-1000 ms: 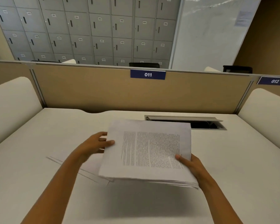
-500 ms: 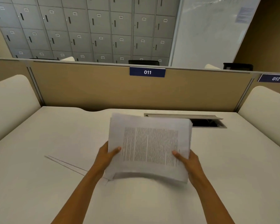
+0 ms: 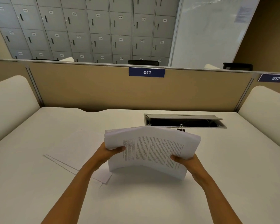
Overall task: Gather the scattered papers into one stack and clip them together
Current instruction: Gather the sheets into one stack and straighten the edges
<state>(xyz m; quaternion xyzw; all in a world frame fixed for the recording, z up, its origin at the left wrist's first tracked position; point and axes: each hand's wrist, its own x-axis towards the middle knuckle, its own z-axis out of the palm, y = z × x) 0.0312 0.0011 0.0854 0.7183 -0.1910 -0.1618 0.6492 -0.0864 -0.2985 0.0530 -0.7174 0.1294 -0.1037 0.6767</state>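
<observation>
Clearly the paper stack (image 3: 152,151) looks light and floppy — it bows upward between the left hand (image 3: 107,153) and right hand (image 3: 188,161), fingers (image 3: 175,158) curled round its side edges — best gripped there.

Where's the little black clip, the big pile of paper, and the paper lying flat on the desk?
binder clip (image 3: 180,129), head view, on its black body
paper stack (image 3: 152,151), head view, on the printed top page
loose sheets (image 3: 74,149), head view, on the blank top sheet

Centre of desk (image 3: 136,201): paper stack (image 3: 152,152). Left of it, on desk: loose sheets (image 3: 74,152). Behind stack: binder clip (image 3: 181,128), just before cable slot (image 3: 184,122).
</observation>
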